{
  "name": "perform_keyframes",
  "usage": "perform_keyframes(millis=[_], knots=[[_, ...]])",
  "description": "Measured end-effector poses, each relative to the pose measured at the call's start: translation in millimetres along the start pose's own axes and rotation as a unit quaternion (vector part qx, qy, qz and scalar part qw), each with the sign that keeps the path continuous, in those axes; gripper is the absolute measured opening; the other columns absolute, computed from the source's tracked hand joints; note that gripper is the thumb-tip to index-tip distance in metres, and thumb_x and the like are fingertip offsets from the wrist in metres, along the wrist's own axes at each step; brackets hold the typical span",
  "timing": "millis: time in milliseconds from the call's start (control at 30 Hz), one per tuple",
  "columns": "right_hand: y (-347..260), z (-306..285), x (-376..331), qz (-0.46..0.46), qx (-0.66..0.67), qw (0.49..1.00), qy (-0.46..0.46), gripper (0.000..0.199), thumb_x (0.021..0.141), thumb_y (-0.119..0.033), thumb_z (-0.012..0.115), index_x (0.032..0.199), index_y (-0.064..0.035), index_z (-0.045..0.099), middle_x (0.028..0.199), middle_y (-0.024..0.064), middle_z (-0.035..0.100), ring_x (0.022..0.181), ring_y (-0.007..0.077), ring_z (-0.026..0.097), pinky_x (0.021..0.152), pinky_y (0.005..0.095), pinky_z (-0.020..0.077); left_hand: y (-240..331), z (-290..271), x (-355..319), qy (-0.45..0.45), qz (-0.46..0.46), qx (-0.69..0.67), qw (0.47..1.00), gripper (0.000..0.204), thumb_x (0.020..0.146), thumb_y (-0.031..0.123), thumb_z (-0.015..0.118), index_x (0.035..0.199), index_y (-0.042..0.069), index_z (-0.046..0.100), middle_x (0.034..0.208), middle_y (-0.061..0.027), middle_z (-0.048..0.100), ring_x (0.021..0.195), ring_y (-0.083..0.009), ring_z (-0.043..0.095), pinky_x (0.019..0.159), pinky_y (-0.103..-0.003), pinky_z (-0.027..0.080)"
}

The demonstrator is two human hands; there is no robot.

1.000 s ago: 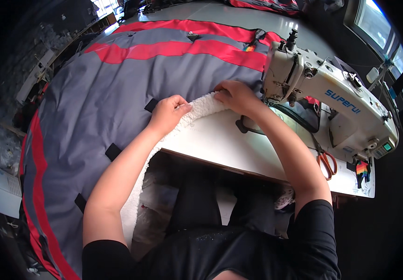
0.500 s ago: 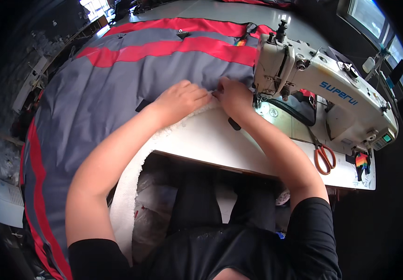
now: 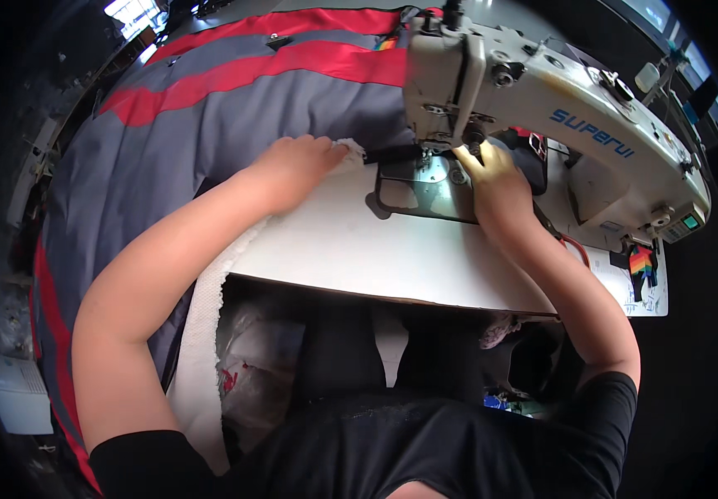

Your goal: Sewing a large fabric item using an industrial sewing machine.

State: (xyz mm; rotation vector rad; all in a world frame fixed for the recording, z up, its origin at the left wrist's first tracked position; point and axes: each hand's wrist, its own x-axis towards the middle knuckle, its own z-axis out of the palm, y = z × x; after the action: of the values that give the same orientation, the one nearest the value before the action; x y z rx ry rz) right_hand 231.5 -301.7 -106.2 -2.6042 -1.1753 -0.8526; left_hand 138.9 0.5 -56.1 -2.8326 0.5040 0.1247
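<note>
A large grey fabric with red stripes (image 3: 167, 133) covers the left and far side of the white sewing table (image 3: 359, 249). Its white fleecy edge (image 3: 209, 308) hangs over the table's left front. My left hand (image 3: 296, 162) presses flat on that fabric edge, just left of the needle. My right hand (image 3: 492, 175) rests on the metal needle plate (image 3: 425, 187) under the head of the white sewing machine (image 3: 558, 100), fingers by the presser foot. A black strap (image 3: 392, 154) lies between the two hands.
Red-handled scissors (image 3: 575, 245) lie on the table to the right of my right forearm. A small rainbow-coloured item (image 3: 641, 262) sits at the table's right end. Bags and scraps lie under the table (image 3: 251, 366). My dark trousers fill the lower middle.
My head has come closer to the machine. Both hands have pushed the fabric edge toward the needle; my right hand has moved from the fabric onto the needle plate.
</note>
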Motion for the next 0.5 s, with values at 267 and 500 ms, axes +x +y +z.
perform_keyframes(millis=[267, 500], knots=[[35.6, 15.3, 34.2, -0.08, -0.076, 0.99, -0.083, 0.01, 0.08, -0.009, 0.059, 0.085, -0.0094, 0.068, 0.082, 0.0102, 0.066, 0.08, 0.0273, 0.066, 0.069, 0.0364, 0.0556, 0.4, 3.0, 18.5, -0.001, -0.02, 0.025, 0.999, 0.06, 0.087, 0.003, 0.051, 0.146, 0.009, 0.04, 0.109, -0.0149, 0.058, 0.101, -0.0333, 0.061, 0.083, -0.042, 0.052], [53.4, 6.3, 11.1, -0.097, -0.085, 0.989, -0.074, 0.019, 0.088, -0.014, 0.06, 0.101, -0.0165, 0.073, 0.095, 0.0086, 0.06, 0.092, 0.0256, 0.063, 0.075, 0.0353, 0.0525, 33.0, -7.9, 15.2, -0.007, 0.01, -0.036, 0.999, 0.068, 0.081, -0.002, 0.054, 0.146, 0.012, 0.04, 0.109, -0.0152, 0.059, 0.097, -0.035, 0.062, 0.081, -0.043, 0.052]])
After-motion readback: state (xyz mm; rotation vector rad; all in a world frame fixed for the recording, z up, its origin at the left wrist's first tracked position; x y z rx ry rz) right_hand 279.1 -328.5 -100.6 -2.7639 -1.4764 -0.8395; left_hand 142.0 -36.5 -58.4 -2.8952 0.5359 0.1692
